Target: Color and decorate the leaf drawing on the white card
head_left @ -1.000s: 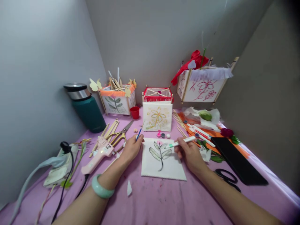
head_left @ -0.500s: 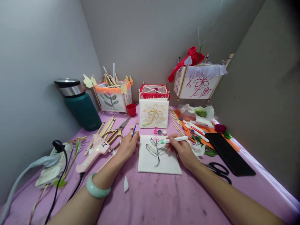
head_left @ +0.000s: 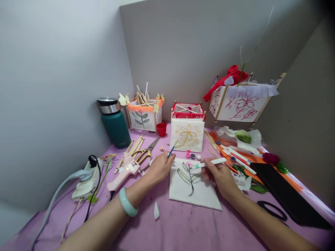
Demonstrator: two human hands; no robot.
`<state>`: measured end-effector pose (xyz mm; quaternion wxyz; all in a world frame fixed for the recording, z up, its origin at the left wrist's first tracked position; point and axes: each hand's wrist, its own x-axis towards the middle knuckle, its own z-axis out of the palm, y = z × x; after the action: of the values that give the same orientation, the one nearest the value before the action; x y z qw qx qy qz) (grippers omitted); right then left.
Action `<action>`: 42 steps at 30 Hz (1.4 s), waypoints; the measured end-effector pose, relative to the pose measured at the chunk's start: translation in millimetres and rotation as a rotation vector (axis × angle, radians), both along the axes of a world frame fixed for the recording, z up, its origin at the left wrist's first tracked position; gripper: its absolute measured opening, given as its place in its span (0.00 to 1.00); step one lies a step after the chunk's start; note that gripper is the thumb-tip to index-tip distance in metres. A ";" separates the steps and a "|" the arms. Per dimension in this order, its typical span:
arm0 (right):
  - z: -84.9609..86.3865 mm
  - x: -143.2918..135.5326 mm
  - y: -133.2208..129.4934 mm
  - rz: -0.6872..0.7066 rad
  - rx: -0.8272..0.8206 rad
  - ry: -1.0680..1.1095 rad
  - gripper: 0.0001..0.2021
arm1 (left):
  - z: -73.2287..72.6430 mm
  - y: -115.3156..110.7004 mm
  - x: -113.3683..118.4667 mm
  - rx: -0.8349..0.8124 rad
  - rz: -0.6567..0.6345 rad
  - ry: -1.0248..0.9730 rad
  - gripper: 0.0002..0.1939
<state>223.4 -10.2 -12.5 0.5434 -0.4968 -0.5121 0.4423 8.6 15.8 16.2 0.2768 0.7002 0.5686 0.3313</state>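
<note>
A white square panel (head_left: 180,190) lies on the pink table, painted with a dark stem, green-grey leaves and a small pink bloom. At its upper left edge my left hand (head_left: 160,166) is closed around a thin blue paintbrush (head_left: 171,152), bristles pointing up and away. My right hand (head_left: 218,174) grips a white marker (head_left: 215,161) over the panel's right side. The marker's green end points left, close to the pink bloom; whether it touches the surface I cannot tell. Small paint pots (head_left: 193,156) stand just behind the panel.
A pink glue gun (head_left: 123,173), gold-handled scissors (head_left: 146,153) and wooden sticks lie left, before a teal bottle (head_left: 116,129). Decorated boxes (head_left: 142,120) and a red cup (head_left: 161,130) stand behind. Markers, a black phone-like slab (head_left: 288,195) and black scissors (head_left: 272,210) lie right.
The camera view has swung left, so everything appears shifted to the right and slightly down. My left hand has raised the paintbrush a little. The marker stays by the pink bloom.
</note>
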 end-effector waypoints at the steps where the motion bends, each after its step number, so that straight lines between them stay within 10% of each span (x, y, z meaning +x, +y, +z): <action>1: 2.8 -2.1 5.2 -0.010 0.014 -0.004 0.17 | -3.4 2.4 -1.8 -0.002 0.002 -0.004 0.16; 9: 10.3 -30.0 37.9 -0.055 0.192 -0.060 0.14 | -20.1 7.8 -12.4 -0.067 -0.078 -0.131 0.23; 42: -8.2 -31.8 30.1 0.142 0.258 -0.321 0.07 | -26.5 15.7 -7.1 -0.210 -0.024 -0.377 0.25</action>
<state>191.6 19.9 -20.7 0.4814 -0.4499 -0.6782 0.3254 1.4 31.5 -10.3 0.4535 0.5999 0.5299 0.3919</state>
